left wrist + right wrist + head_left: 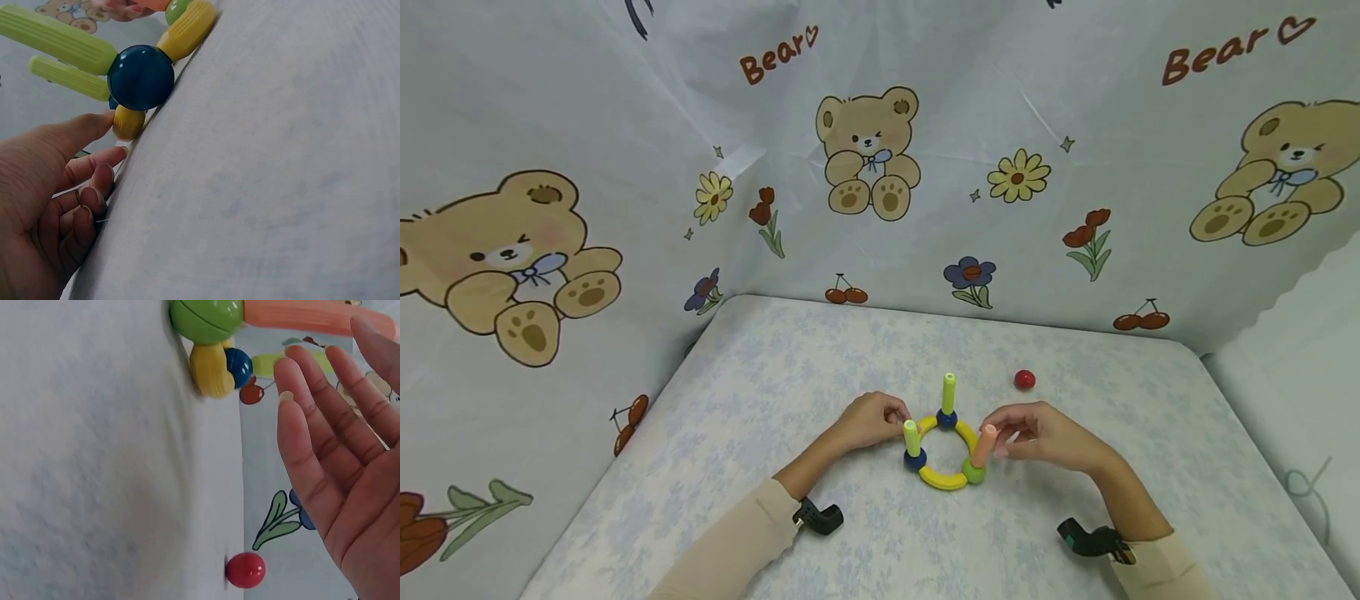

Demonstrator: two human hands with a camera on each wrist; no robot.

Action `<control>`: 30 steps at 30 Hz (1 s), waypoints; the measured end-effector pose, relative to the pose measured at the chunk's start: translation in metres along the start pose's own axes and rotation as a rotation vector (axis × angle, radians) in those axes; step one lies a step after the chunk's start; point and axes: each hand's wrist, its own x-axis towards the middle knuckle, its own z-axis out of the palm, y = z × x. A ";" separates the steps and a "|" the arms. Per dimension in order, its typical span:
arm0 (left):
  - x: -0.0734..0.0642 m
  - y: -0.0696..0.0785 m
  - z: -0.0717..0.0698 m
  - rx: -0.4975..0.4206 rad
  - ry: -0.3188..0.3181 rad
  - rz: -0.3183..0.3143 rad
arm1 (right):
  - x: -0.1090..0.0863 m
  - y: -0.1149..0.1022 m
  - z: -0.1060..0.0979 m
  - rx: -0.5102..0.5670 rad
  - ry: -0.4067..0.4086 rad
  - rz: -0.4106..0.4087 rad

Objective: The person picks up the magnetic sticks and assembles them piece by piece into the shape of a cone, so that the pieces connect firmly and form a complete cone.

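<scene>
A ring of yellow curved rods (pixel 943 481) joined by two dark blue balls (pixel 141 77) and a green ball (pixel 207 317) lies on the table. Upright from the blue balls stand two lime-green sticks (pixel 949 393); an orange stick (pixel 984 446) rises from the green ball, leaning a little. My left hand (pixel 871 419) pinches the yellow rod between the blue balls, thumb on its upper side and index fingertip below. Beside the orange stick is my right hand (pixel 1043 435), fingers loosely bent. Its palm (pixel 369 512) shows nothing held in the right wrist view.
A red ball (pixel 1025 380) sits on the table behind the right hand. The pale patterned tablecloth (pixel 760 367) meets a hanging sheet (pixel 925 242) with printed bears and flowers. Black wrist cameras (pixel 822 517) are strapped at both sleeves.
</scene>
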 end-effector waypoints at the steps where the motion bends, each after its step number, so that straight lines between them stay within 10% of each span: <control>1: 0.000 0.000 0.000 -0.005 -0.003 -0.001 | -0.001 0.001 -0.002 -0.011 0.018 0.014; 13: -0.001 0.001 -0.001 -0.005 0.009 0.007 | 0.010 0.018 -0.032 -0.326 0.487 0.129; 30: -0.001 0.001 0.000 -0.011 -0.002 0.001 | 0.035 0.045 -0.070 -0.626 0.450 0.299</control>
